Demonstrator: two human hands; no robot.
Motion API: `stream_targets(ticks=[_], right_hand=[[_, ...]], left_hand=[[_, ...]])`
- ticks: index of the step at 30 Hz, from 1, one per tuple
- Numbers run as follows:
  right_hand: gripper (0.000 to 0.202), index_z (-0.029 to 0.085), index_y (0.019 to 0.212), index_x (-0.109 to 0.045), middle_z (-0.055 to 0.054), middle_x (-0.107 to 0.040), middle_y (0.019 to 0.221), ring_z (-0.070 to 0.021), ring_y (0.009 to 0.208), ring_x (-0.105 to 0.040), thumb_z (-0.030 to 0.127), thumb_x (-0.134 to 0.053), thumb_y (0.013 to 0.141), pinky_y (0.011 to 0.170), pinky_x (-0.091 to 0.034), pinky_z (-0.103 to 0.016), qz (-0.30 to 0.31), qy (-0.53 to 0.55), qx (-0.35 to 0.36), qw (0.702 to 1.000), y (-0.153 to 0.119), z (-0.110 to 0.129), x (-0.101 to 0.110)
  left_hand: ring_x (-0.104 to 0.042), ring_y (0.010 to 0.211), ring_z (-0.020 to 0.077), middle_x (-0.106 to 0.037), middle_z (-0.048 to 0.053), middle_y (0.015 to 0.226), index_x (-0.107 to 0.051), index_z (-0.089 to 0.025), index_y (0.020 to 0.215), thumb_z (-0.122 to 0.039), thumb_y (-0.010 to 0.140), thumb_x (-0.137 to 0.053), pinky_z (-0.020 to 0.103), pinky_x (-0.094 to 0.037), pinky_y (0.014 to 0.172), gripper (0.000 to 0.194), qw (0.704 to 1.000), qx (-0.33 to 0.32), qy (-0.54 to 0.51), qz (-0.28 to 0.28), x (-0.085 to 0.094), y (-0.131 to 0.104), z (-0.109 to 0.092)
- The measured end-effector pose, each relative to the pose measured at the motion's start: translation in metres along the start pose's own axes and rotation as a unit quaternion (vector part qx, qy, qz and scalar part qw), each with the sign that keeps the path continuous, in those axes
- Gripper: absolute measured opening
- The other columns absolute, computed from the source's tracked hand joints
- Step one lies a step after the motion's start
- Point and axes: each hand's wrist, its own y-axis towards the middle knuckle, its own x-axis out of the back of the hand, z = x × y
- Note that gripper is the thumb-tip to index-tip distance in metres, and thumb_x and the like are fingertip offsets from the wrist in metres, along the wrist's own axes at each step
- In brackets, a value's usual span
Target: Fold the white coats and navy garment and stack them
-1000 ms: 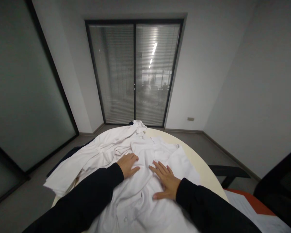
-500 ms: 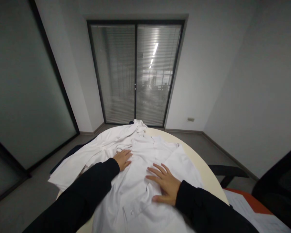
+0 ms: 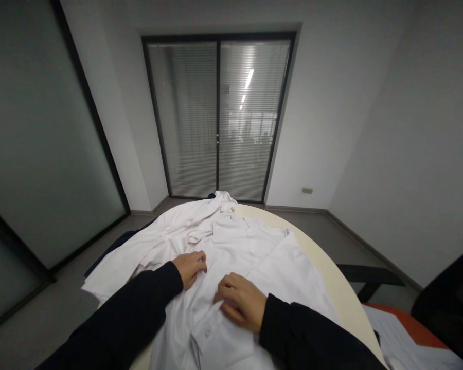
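Observation:
A white shirt (image 3: 270, 270) lies spread and wrinkled over the round table, with a button showing on a flap near the front. On its left part rests my left hand (image 3: 190, 269), fingers curled down into the cloth. My right hand (image 3: 242, 302) is bent over the middle of the shirt, thumb and fingers drawn together on the fabric. The fingertips of both hands are partly hidden. Left of the shirt, a second white garment (image 3: 150, 252) lies in folds, with a dark blue cloth (image 3: 118, 244) showing beneath its far edge.
The cream tabletop (image 3: 324, 257) shows along the right rim. At the right are a black chair (image 3: 447, 298) with an armrest and, lower down, papers (image 3: 401, 334) with an orange-red sheet (image 3: 416, 326). Beyond the table stands a glass double door (image 3: 218, 118) with blinds.
Both hands were spread flat on the shirt and have now curled their fingers into it. The right hand has moved left and closer to me; the left has come slightly nearer.

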Motion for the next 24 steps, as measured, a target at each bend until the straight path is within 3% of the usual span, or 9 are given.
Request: stream_targets(ticks=[3, 6, 9, 12, 15, 18, 20, 22, 24], right_hand=[[0.047, 0.029, 0.129, -0.05, -0.008, -0.054, 0.13, -0.0278, 0.116, -0.046, 0.035, -0.059, 0.083, 0.098, -0.034, -0.046, 0.015, -0.016, -0.022, 1.0, -0.004, 0.002, -0.012], [0.066, 0.026, 0.141, -0.037, -0.012, -0.039, 0.147, -0.0318, 0.13, -0.035, 0.044, -0.06, 0.081, 0.107, -0.022, -0.054, 0.017, -0.029, -0.048, 0.998, -0.013, -0.001, -0.027], [0.072, 0.025, 0.143, -0.034, -0.013, -0.031, 0.152, -0.0332, 0.137, -0.027, 0.047, -0.059, 0.079, 0.108, -0.019, -0.055, 0.021, -0.029, -0.068, 0.997, -0.018, -0.006, -0.036], [0.067, 0.029, 0.14, -0.039, -0.01, -0.035, 0.151, -0.034, 0.138, -0.026, 0.048, -0.059, 0.079, 0.109, -0.017, -0.056, 0.041, -0.024, -0.072, 0.996, -0.019, -0.01, -0.038], [0.065, 0.03, 0.136, -0.045, -0.01, -0.04, 0.148, -0.0353, 0.136, -0.03, 0.05, -0.061, 0.076, 0.106, -0.02, -0.056, 0.054, -0.016, -0.07, 0.996, -0.016, -0.011, -0.037], [0.074, 0.03, 0.133, -0.048, -0.011, -0.043, 0.145, -0.0383, 0.132, -0.033, 0.053, -0.07, 0.066, 0.104, -0.023, -0.057, 0.057, 0.005, -0.061, 0.997, -0.014, -0.01, -0.032], [0.072, 0.028, 0.132, -0.049, -0.011, -0.049, 0.138, -0.0356, 0.127, -0.04, 0.048, -0.07, 0.066, 0.104, -0.026, -0.054, 0.026, 0.054, -0.06, 0.996, -0.012, -0.01, -0.029], [0.052, 0.025, 0.126, -0.052, -0.009, -0.059, 0.124, -0.0286, 0.117, -0.05, 0.042, -0.059, 0.077, 0.101, -0.033, -0.047, -0.055, 0.15, -0.095, 0.983, -0.008, -0.014, -0.025], [0.036, 0.024, 0.12, -0.052, -0.007, -0.063, 0.109, -0.023, 0.105, -0.057, 0.04, -0.042, 0.089, 0.095, -0.04, -0.042, -0.15, 0.269, -0.16, 0.938, -0.003, -0.02, -0.02]], left_hand=[[-0.059, 0.097, 0.021, -0.059, 0.003, 0.113, -0.063, -0.023, 0.089, -0.003, 0.066, -0.047, 0.031, -0.046, 0.079, 0.035, 0.999, 0.0, -0.053, -0.009, -0.003, -0.001, 0.007], [-0.06, 0.097, 0.0197, -0.064, 0.004, 0.105, -0.061, -0.02, 0.083, -0.005, 0.068, -0.044, 0.031, -0.046, 0.086, 0.027, 0.98, 0.003, -0.182, -0.077, 0.004, 0.002, 0.017], [-0.061, 0.089, 0.02, -0.068, 0.006, 0.094, -0.062, -0.017, 0.085, -0.019, 0.079, -0.044, 0.031, -0.046, 0.081, 0.019, 0.929, 0.057, -0.33, -0.158, 0.025, 0.008, 0.026], [-0.06, 0.081, 0.0202, -0.067, 0.006, 0.089, -0.063, -0.016, 0.085, -0.036, 0.084, -0.045, 0.032, -0.046, 0.075, 0.027, 0.871, 0.136, -0.412, -0.23, 0.053, 0.015, 0.026], [-0.058, 0.083, 0.0202, -0.067, 0.006, 0.088, -0.058, -0.017, 0.078, -0.042, 0.082, -0.051, 0.032, -0.045, 0.078, 0.027, 0.837, 0.126, -0.454, -0.276, 0.078, 0.025, 0.018], [-0.054, 0.073, 0.0171, -0.062, 0.004, 0.079, -0.051, -0.018, 0.072, -0.043, 0.08, -0.052, 0.029, -0.044, 0.07, 0.026, 0.821, 0.098, -0.497, -0.264, 0.089, 0.037, 0.002], [-0.052, 0.068, 0.0152, -0.058, 0.003, 0.074, -0.05, -0.018, 0.073, -0.043, 0.081, -0.05, 0.027, -0.043, 0.065, 0.027, 0.825, 0.082, -0.504, -0.243, 0.089, 0.044, -0.012], [-0.051, 0.066, 0.0139, -0.056, 0.001, 0.073, -0.055, -0.017, 0.081, -0.04, 0.082, -0.051, 0.025, -0.043, 0.062, 0.023, 0.852, 0.063, -0.481, -0.197, 0.082, 0.049, -0.028], [-0.05, 0.063, 0.0125, -0.054, -0.001, 0.072, -0.059, -0.017, 0.1, -0.034, 0.08, -0.056, 0.023, -0.041, 0.058, 0.026, 0.888, 0.037, -0.442, -0.121, 0.071, 0.052, -0.043]])
